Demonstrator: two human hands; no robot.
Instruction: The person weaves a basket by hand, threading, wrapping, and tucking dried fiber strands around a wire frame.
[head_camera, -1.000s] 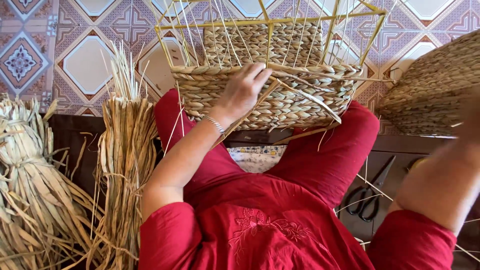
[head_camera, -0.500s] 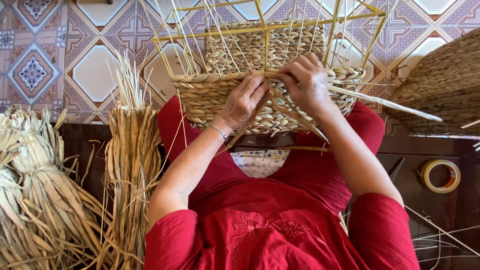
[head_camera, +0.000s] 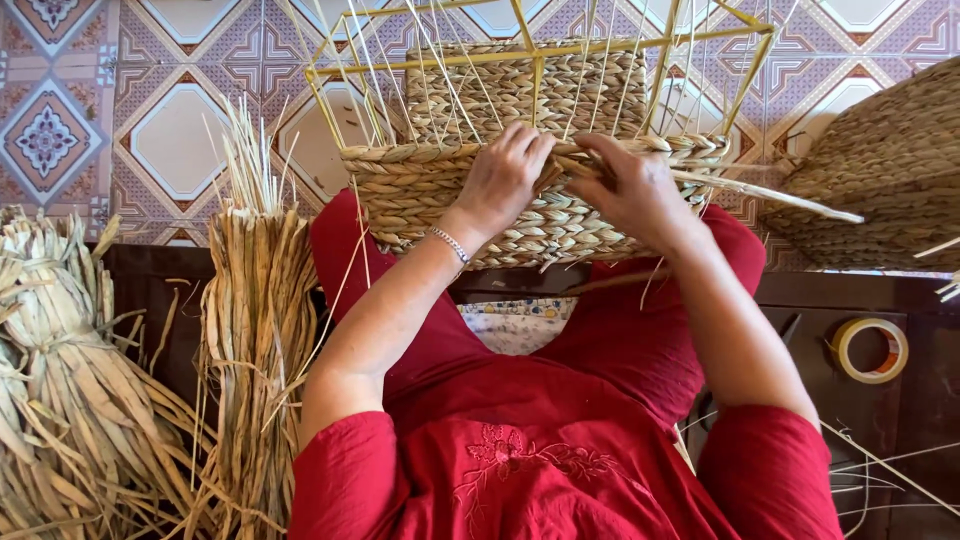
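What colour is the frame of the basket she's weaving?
Yellow: the frame shows best in the head view.

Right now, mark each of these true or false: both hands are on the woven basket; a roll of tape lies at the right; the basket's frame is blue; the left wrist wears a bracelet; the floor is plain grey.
1. Both hands are on the woven basket. True: the left hand and right hand rest at its upper woven edge.
2. A roll of tape lies at the right. True.
3. The basket's frame is blue. False: the wire frame is yellow.
4. The left wrist wears a bracelet. True.
5. The floor is plain grey. False: the tiled floor is patterned.
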